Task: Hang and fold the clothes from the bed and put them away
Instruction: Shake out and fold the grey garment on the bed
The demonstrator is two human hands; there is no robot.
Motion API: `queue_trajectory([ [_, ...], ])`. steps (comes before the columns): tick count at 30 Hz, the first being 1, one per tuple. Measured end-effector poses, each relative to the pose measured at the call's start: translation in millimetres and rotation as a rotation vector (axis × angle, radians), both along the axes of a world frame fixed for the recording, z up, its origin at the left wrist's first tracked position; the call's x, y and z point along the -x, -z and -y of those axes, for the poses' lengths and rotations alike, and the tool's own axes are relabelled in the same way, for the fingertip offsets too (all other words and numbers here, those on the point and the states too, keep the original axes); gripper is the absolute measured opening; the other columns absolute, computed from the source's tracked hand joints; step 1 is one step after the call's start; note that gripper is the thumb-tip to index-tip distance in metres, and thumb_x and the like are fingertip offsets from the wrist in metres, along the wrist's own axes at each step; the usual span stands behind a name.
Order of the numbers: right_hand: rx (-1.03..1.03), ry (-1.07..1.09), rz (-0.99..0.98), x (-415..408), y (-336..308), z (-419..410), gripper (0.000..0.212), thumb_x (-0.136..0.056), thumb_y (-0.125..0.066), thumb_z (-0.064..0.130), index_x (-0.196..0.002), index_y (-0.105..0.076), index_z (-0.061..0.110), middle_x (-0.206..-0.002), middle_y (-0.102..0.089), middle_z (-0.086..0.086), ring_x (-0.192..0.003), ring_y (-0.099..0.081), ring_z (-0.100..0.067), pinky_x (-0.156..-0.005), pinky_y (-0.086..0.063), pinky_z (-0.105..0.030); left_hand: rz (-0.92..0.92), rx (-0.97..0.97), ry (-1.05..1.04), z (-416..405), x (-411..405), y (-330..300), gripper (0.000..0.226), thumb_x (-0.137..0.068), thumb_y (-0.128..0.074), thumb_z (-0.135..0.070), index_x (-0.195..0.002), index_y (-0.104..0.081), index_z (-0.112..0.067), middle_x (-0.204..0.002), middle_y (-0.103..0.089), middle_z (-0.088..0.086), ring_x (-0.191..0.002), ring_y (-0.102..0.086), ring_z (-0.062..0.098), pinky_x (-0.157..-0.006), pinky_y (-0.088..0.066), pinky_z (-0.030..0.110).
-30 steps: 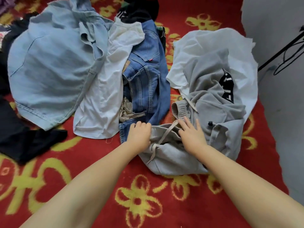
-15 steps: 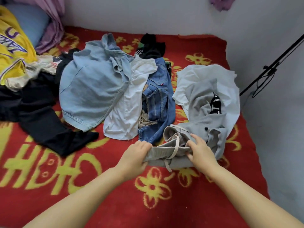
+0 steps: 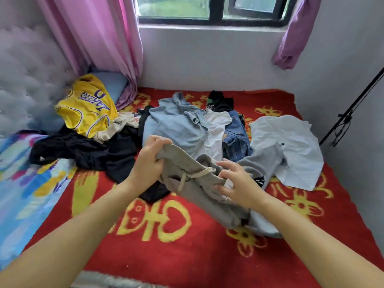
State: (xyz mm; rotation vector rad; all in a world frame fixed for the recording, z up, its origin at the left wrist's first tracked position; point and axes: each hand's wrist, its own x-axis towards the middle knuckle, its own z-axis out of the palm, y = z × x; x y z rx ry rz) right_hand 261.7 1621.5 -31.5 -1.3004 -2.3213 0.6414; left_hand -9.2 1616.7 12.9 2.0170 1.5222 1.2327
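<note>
Grey drawstring sweatpants are lifted off the red bed blanket by their waistband. My left hand grips the waistband's left end in a fist. My right hand pinches the waistband's right side, fingers partly spread. The legs trail down to the right over the blanket. Behind lie a light blue denim shirt, a white t-shirt, blue jeans, a white shirt, black clothes and a yellow jersey.
A padded grey headboard stands at the left, with a multicoloured sheet below it. Pink curtains hang by the window at the back wall. A black rack pole leans against the right wall.
Both hands have raised the grey sweatpants off the bed and toward me. The head has tilted up, so the window, curtains and headboard now show.
</note>
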Motion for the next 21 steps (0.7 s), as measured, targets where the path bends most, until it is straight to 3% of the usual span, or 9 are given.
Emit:
queue_trajectory([
  [3,0.040,-0.169,0.073,28.9,-25.7,9.1,0.029,-0.083,-0.071,0.030,-0.103,-0.059,0.011,-0.131,-0.056,0.003,-0.137,-0.034,-0.010,-0.117,-0.013,-0.048,0.350,0.038,0.035,8.3,12.7,-49.8,0.056,-0.073,-0.041,0.010,-0.109,-0.060,-0.028,-0.094,-0.062,-0.003,-0.085,-0.057,0.003,-0.075,-0.045,0.014],
  [6,-0.023,-0.188,0.243,41.3,-38.2,12.2,0.041,-0.086,-0.065,0.035,-0.121,-0.053,0.020,-0.117,-0.061,0.008,-0.120,-0.047,-0.012,-0.116,0.001,-0.058,0.586,0.040,0.114,13.2,17.2,-84.6,0.046,-0.074,-0.045,0.003,-0.103,-0.066,-0.026,-0.091,-0.069,-0.008,-0.085,-0.062,0.005,-0.072,-0.049,0.016],
  [8,-0.080,-0.175,0.349,39.8,-43.0,9.8,0.044,-0.089,-0.061,0.034,-0.130,-0.049,0.024,-0.119,-0.062,0.010,-0.118,-0.048,-0.013,-0.115,0.002,-0.059,0.693,0.065,0.141,14.2,25.5,-95.4,0.042,-0.074,-0.048,0.004,-0.100,-0.069,-0.021,-0.096,-0.070,-0.003,-0.090,-0.064,0.011,-0.075,-0.051,0.021],
  [10,-0.067,-0.145,0.305,32.1,-49.4,4.7,0.026,-0.090,-0.060,0.025,-0.115,-0.054,0.019,-0.102,-0.064,0.006,-0.103,-0.056,-0.018,-0.114,-0.010,-0.056,0.766,0.111,0.174,13.1,40.3,-99.6,0.043,-0.080,-0.048,0.009,-0.099,-0.072,-0.021,-0.097,-0.071,0.001,-0.091,-0.065,0.015,-0.076,-0.053,0.024],
  [12,-0.029,-0.081,0.129,21.3,-61.1,0.1,0.012,-0.088,-0.060,0.014,-0.093,-0.050,0.018,-0.077,-0.057,0.004,-0.077,-0.055,-0.022,-0.096,-0.040,-0.044,0.772,0.152,0.187,10.9,56.9,-101.1,0.049,-0.086,-0.043,0.016,-0.101,-0.071,-0.021,-0.096,-0.072,-0.001,-0.090,-0.067,0.013,-0.074,-0.054,0.022],
  [14,-0.068,0.039,-0.010,11.7,-84.3,-5.2,0.027,-0.089,-0.059,0.010,-0.084,-0.042,0.029,-0.065,-0.048,0.010,-0.061,-0.048,-0.012,-0.063,-0.041,-0.028,0.732,0.192,0.165,10.3,72.2,-99.0,0.050,-0.086,-0.040,0.018,-0.107,-0.067,-0.018,-0.094,-0.073,-0.002,-0.087,-0.068,0.011,-0.071,-0.054,0.020],
  [15,-0.116,0.082,-0.039,6.9,-97.9,-8.4,0.028,-0.089,-0.059,0.010,-0.083,-0.041,0.030,-0.060,-0.046,0.010,-0.056,-0.045,-0.007,-0.057,-0.037,-0.026,0.693,0.224,0.156,10.2,78.3,-95.7,0.052,-0.086,-0.040,0.019,-0.110,-0.065,-0.020,-0.094,-0.073,-0.002,-0.087,-0.068,0.012,-0.070,-0.054,0.021],
  [19,-0.258,0.052,0.082,-5.5,-158.7,-18.1,0.010,-0.092,-0.060,0.027,-0.090,-0.052,0.021,-0.062,-0.050,0.010,-0.058,-0.047,-0.015,-0.062,-0.040,-0.033,0.394,0.388,0.107,11.3,87.4,-85.0,0.061,-0.070,-0.050,0.002,-0.116,-0.060,-0.036,-0.109,-0.068,0.008,-0.099,-0.062,0.022,-0.082,-0.052,0.037],
  [21,-0.247,0.004,0.110,-11.0,-189.1,-15.6,0.013,-0.092,-0.059,0.033,-0.086,-0.058,0.021,-0.066,-0.057,0.008,-0.060,-0.050,-0.014,-0.065,-0.042,-0.031,0.312,0.457,0.113,11.4,76.8,-90.5,0.066,-0.057,-0.045,-0.006,-0.115,-0.059,-0.033,-0.093,-0.069,0.004,-0.083,-0.063,0.017,-0.069,-0.051,0.032],
])
